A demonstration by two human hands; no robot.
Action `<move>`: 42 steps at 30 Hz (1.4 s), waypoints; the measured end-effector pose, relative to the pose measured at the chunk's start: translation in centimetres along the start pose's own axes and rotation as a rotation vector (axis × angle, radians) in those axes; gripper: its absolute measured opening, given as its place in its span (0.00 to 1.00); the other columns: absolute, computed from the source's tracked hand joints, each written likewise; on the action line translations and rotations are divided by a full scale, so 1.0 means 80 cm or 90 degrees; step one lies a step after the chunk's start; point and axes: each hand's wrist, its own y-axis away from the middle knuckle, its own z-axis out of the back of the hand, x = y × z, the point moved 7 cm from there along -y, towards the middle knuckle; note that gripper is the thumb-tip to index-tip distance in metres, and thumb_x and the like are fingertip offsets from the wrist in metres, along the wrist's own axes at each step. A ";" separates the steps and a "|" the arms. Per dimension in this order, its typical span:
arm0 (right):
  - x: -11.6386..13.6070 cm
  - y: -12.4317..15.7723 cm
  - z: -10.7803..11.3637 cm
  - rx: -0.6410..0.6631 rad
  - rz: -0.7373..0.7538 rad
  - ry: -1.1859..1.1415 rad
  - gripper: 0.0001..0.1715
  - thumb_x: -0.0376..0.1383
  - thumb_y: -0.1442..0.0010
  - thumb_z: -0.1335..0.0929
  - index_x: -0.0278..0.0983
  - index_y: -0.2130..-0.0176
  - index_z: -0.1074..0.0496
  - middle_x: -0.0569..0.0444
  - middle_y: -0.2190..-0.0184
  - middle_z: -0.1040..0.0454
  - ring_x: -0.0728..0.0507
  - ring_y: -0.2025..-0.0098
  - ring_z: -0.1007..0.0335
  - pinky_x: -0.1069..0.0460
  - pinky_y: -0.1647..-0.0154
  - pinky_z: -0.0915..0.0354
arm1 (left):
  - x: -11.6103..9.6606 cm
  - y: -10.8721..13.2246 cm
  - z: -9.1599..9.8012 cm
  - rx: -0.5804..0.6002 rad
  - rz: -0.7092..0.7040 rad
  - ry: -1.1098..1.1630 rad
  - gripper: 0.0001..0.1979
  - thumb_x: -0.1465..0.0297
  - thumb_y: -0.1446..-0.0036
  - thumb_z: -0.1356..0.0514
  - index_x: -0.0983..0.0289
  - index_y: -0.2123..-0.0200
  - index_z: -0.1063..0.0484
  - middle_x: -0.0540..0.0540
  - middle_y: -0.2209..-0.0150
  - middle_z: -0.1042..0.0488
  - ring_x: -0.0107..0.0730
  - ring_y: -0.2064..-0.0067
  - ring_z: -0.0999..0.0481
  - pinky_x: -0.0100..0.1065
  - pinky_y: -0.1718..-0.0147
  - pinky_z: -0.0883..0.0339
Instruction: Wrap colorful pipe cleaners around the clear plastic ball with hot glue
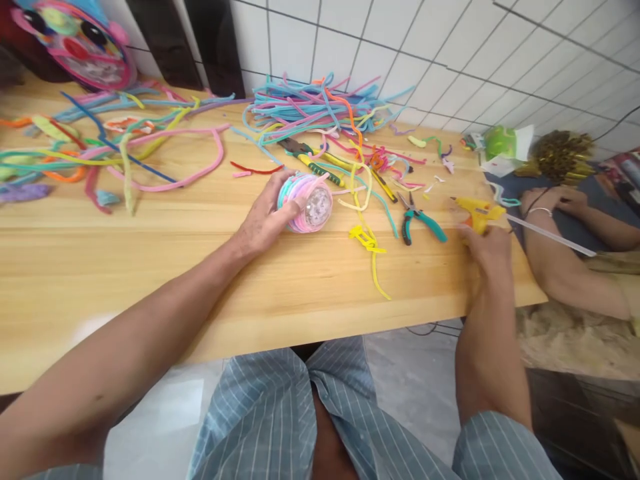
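My left hand [267,213] is closed round a small cylinder wrapped in pastel pipe cleaners [295,200], with a clear, glittery round end facing right. At the right side of the table my right hand [489,243] grips a yellow glue gun [477,210] with an orange trigger. A pale glue stick [550,235] sticks out of the gun's back toward the right. Between the hands lie teal-handled pliers [423,223], jaws apart, and a bent yellow pipe cleaner [370,240]. Green-and-yellow-handled pliers [313,161] rest just behind the cylinder.
A heap of blue and pink pipe cleaners [300,110] lies by the tiled wall [350,40]. More coloured pipe cleaners [165,140] spread over the left, before a decorated face figure [80,47]. Another person's arms [560,247] rest at right, near gold tinsel [563,157].
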 end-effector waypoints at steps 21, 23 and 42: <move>0.339 0.068 -0.204 0.136 0.564 0.050 0.26 0.45 0.19 0.37 0.48 0.29 0.26 0.47 0.29 0.21 0.31 0.28 0.26 0.29 0.23 0.35 | -0.015 -0.001 -0.012 0.029 -0.001 -0.020 0.39 0.41 0.32 0.37 0.63 0.32 0.32 0.66 0.32 0.23 0.54 0.31 0.22 0.52 0.27 0.29; 0.331 0.066 -0.207 0.131 0.555 0.048 0.25 0.45 0.19 0.36 0.48 0.30 0.25 0.47 0.33 0.19 0.31 0.30 0.24 0.29 0.25 0.33 | -0.014 -0.001 -0.013 0.029 -0.002 -0.019 0.38 0.42 0.32 0.37 0.62 0.32 0.32 0.65 0.32 0.23 0.54 0.32 0.22 0.51 0.27 0.29; 0.321 0.089 -0.210 0.043 0.549 0.008 0.29 0.45 0.23 0.30 0.46 0.28 0.28 0.42 0.35 0.18 0.30 0.31 0.21 0.30 0.27 0.27 | -0.019 0.000 -0.014 0.023 0.003 -0.010 0.35 0.46 0.32 0.36 0.62 0.33 0.33 0.66 0.31 0.24 0.53 0.29 0.23 0.51 0.25 0.31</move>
